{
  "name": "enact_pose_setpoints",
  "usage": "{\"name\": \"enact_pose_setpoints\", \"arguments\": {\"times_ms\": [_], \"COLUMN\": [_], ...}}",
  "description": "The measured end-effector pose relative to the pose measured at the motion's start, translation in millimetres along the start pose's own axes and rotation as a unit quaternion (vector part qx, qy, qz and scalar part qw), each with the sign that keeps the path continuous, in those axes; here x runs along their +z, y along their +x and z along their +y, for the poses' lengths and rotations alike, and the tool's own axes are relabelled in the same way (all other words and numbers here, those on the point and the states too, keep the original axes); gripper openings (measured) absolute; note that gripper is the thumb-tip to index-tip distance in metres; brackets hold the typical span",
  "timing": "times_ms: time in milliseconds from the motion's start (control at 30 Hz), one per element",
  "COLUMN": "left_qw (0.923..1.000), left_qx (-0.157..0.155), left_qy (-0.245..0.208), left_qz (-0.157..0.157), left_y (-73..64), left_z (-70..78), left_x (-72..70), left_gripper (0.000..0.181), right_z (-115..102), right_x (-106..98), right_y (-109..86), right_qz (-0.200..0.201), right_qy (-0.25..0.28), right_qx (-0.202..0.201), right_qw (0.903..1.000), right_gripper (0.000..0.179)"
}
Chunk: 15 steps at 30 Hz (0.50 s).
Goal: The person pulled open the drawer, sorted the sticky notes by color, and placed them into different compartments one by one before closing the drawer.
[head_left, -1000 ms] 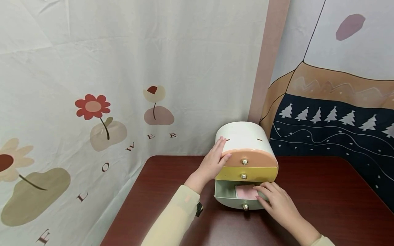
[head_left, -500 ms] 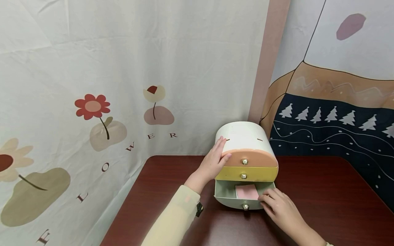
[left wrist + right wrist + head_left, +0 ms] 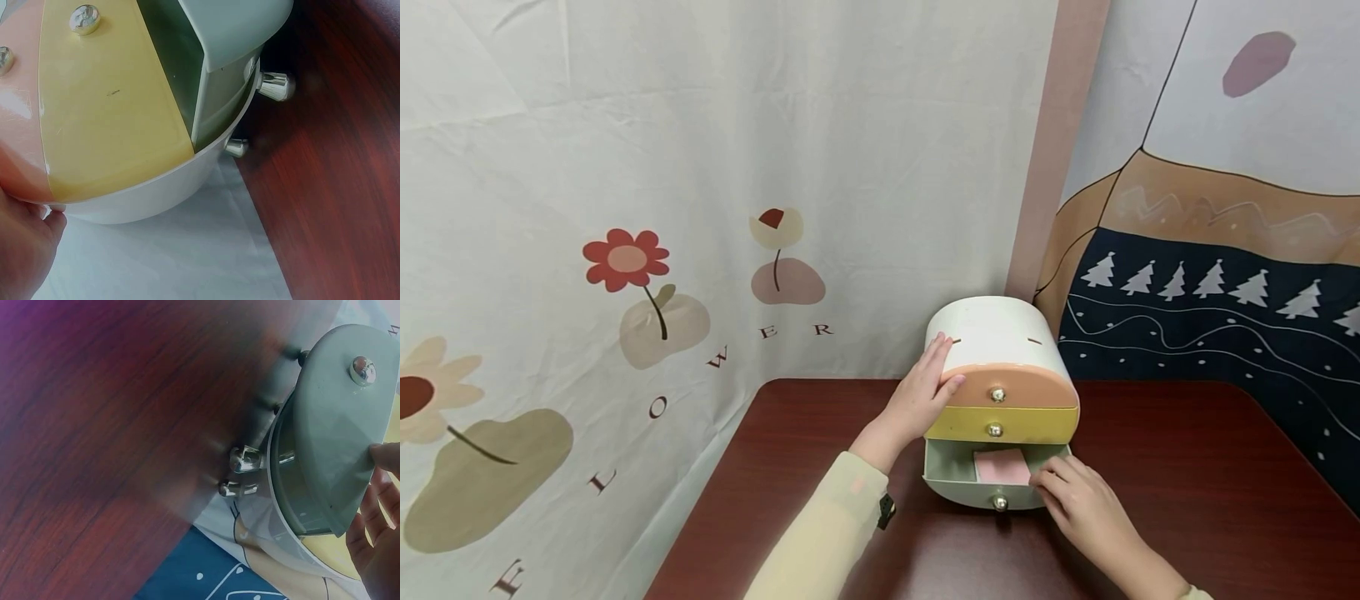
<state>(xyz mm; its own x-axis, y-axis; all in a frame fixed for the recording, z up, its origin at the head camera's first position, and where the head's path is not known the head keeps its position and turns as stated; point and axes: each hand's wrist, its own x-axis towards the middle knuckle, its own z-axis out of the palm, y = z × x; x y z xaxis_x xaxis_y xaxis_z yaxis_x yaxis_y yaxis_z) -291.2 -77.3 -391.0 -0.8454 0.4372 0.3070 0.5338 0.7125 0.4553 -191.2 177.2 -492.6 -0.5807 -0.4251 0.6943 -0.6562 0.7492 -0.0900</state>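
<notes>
A small rounded chest of drawers with a white shell stands on the table. Its peach drawer and yellow drawer are closed, while the green bottom drawer is pulled out. Inside lies a flat pink square that looks like paper. My left hand rests along the chest's upper left side, fingers extended. My right hand holds the green drawer's front at its right corner. In the right wrist view the thumb presses the front panel and the fingers go behind its edge.
The dark red wooden table extends on both sides of the chest. Behind it hang a pale flower-print curtain and a dark tree-print cloth. Silver knobs stick out from the drawers, and small metallic feet support the chest.
My right hand has drawn back from beside the pink square to the drawer's right front corner. The left hand and the chest have stayed in place.
</notes>
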Motion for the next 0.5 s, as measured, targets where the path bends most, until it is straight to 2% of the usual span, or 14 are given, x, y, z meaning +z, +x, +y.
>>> {"name": "enact_pose_setpoints", "arguments": {"times_ms": [233,500], "left_qw": [1.0,1.0], "left_qx": [-0.002,0.002], "left_qy": [0.001,0.001], "left_qz": [0.0,0.002], "left_y": [0.4,1.0], "left_z": [0.0,-1.0], "left_x": [0.8,1.3], "left_gripper": [0.067,0.067], "right_z": [3.1,2.8], "right_x": [3.2,4.7], "right_y": [1.3,3.2], "right_qz": [0.017,0.017], "right_qy": [-0.001,-0.003], "right_qx": [0.009,0.017], "right_qw": [0.9998,0.9997], "right_gripper": [0.019,0.016]}}
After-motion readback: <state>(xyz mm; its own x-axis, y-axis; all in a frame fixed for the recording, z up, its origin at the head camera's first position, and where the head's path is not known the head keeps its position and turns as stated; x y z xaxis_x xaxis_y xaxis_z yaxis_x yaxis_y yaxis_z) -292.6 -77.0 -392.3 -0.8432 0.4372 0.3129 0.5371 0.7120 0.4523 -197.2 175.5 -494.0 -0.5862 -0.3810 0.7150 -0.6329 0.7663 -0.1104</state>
